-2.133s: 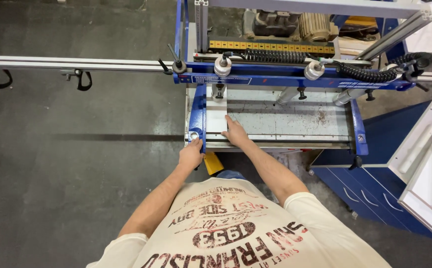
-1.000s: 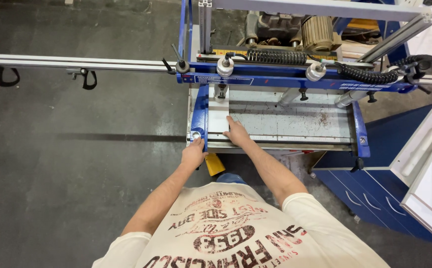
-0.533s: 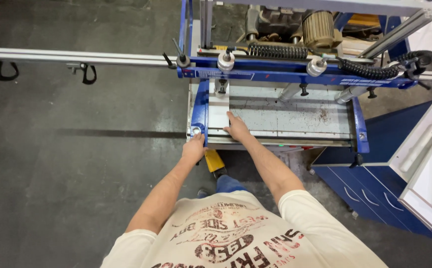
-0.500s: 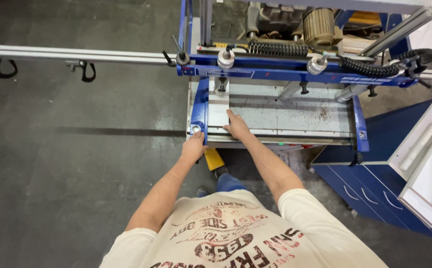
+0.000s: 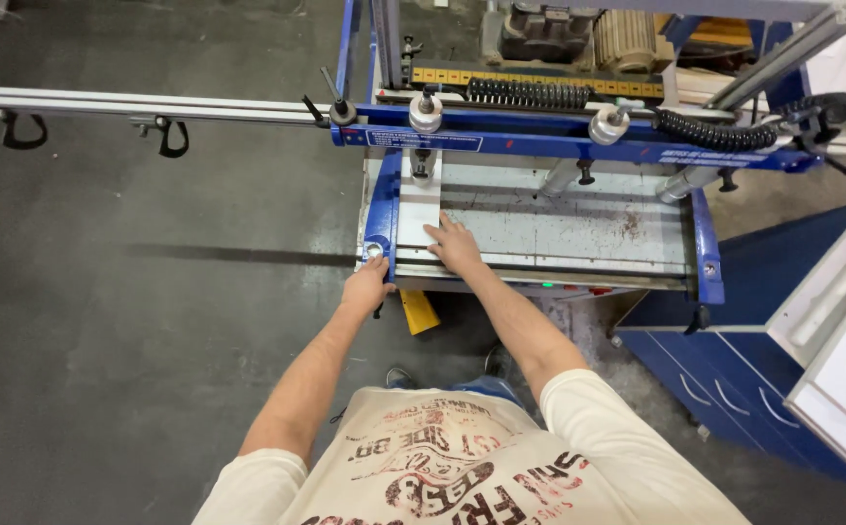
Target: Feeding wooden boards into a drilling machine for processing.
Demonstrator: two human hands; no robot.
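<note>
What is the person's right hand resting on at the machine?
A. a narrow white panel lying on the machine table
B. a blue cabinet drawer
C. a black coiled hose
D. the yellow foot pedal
A: the right hand lies flat on the narrow white panel at the left end of the machine table, while the left hand holds the table's front corner.

The far end of the white panel (image 5: 417, 216) runs under the machine's blue crossbar (image 5: 559, 148), so its length cannot be told. The left hand (image 5: 365, 288) covers the near-left corner of the surface (image 5: 578, 228) (whether its grip closes on anything is unclear). Right of the crossbar, white boards (image 5: 845, 340) are cut off by the frame edge.
</note>
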